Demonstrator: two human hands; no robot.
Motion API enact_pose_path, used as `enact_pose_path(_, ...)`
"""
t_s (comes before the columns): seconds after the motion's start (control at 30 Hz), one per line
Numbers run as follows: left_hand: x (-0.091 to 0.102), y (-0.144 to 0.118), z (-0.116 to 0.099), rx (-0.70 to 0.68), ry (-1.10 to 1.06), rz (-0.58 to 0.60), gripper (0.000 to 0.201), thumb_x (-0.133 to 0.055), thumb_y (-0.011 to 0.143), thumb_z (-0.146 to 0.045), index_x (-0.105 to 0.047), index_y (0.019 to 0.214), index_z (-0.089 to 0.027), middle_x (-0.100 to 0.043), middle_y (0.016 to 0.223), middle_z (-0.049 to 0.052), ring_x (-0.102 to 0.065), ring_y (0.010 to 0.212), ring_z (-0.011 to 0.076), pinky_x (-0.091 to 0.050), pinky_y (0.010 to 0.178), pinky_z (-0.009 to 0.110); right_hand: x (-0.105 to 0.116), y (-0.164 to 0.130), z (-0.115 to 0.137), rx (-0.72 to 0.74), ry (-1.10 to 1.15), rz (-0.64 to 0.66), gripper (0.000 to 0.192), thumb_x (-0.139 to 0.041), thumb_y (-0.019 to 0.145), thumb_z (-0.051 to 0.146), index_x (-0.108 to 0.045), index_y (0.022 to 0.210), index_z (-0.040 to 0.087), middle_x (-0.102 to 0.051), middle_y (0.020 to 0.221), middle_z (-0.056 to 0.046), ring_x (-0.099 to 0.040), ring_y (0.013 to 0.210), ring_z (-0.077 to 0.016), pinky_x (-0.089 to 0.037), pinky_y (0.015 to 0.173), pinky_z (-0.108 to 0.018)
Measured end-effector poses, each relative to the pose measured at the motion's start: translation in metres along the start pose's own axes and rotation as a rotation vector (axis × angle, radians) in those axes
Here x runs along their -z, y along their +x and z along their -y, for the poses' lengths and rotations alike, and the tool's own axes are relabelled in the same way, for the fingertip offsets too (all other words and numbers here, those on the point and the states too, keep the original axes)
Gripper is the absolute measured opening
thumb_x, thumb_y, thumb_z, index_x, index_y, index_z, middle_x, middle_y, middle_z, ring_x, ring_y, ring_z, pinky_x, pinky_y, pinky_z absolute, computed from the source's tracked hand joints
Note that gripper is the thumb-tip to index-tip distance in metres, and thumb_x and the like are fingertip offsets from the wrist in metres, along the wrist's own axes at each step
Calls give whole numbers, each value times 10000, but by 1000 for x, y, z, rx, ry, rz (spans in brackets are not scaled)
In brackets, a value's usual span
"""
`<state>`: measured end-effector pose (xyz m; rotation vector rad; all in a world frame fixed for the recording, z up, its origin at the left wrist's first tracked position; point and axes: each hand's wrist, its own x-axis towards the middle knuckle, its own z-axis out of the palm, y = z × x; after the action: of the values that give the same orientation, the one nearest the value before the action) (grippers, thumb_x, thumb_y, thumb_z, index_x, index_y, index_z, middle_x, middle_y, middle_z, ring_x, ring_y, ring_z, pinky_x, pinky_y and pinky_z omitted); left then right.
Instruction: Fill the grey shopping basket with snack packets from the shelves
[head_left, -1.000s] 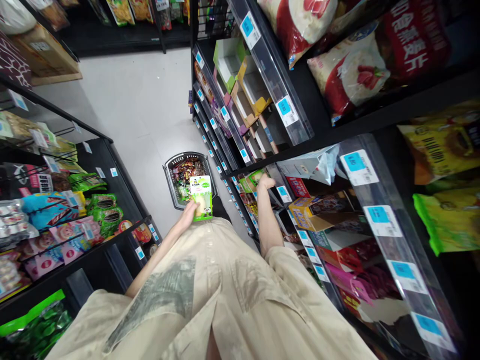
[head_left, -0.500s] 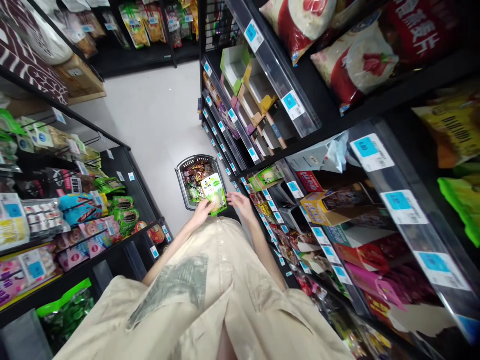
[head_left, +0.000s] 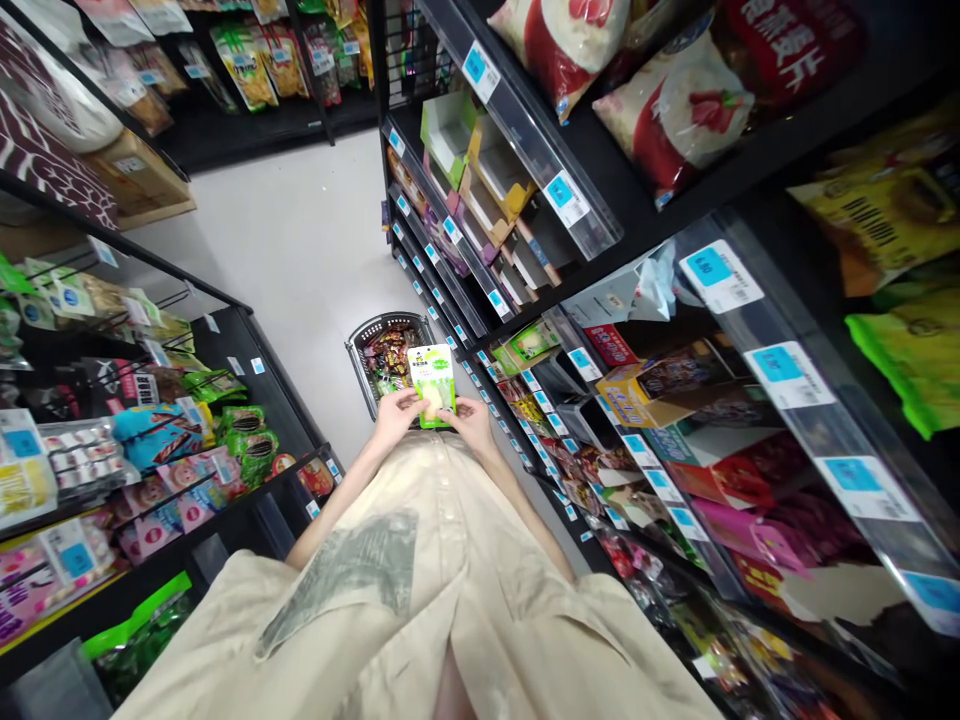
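Both hands hold one green snack pack [head_left: 433, 385]. The left hand [head_left: 395, 417] pinches its lower left edge, and the right hand [head_left: 472, 419] pinches its lower right edge. The pack is up in the air, out of the shelf. Just past the grip, on the floor, sits a basket [head_left: 363, 343] full of snacks. The pack is not in the basket yet.
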<state>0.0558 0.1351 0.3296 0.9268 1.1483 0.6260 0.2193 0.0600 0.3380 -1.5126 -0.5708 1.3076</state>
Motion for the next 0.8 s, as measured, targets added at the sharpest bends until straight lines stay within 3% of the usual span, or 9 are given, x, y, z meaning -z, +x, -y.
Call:
enact_pose_path(0.1,1,-2,1,13,-116,16,540,-939,586,-516,-759,947,-158,-784,950,103,-716,917,277,-561,922,451,-3,-9,7,-6,47,-3,419,-989,514,467,-748,749,217,-734,729,-20,-676,694,-198,-550,699,-320)
enact_pose_path(0.2,7,-7,8,52,-295,125,573,-949,575,-562,-726,934,-174,-746,879,70,-685,839,234,-549,850,409,-3,-16,17,-14,186,154,588,-963,487,634,-764,872,237,-749,849,-47,-666,729,-204,-546,700,-337)
enact_pose_path(0.3,13,-14,19,148,-468,155,492,-876,682,-613,-692,915,-221,-647,746,21,-604,699,181,-515,733,372,-4,-21,30,-23,315,289,622,-821,597,814,-751,832,243,-720,844,-61,-622,679,-192,-511,633,-334)
enact_pose_path(0.4,17,-19,28,247,-592,45,455,-602,906,-696,-672,866,-248,-480,596,-4,-429,519,140,-422,572,331,-8,-23,43,-14,350,322,524,-793,703,760,-752,802,246,-687,816,-55,-597,668,-186,-486,624,-329)
enact_pose_path(0.47,17,-20,30,288,-652,-7,520,-477,965,-710,-637,792,-246,-371,532,-24,-295,447,120,-340,496,313,-10,-22,47,-18,342,334,481,-818,712,714,-760,817,248,-680,814,-53,-590,671,-186,-479,624,-327)
enact_pose_path(0.63,15,-20,28,311,-875,-5,524,-476,994,-647,-539,673,-237,-218,469,-69,-121,382,91,-237,424,283,-10,-18,44,15,347,384,430,-839,738,646,-778,852,236,-682,819,-54,-594,672,-180,-462,588,-309)
enact_pose_path(0.8,14,-20,28,351,-942,8,464,-496,1006,-557,-498,667,-240,-188,477,-68,-136,397,107,-252,455,290,-8,-17,41,43,307,396,351,-856,765,563,-778,879,240,-689,828,-44,-617,679,-175,-476,589,-305)
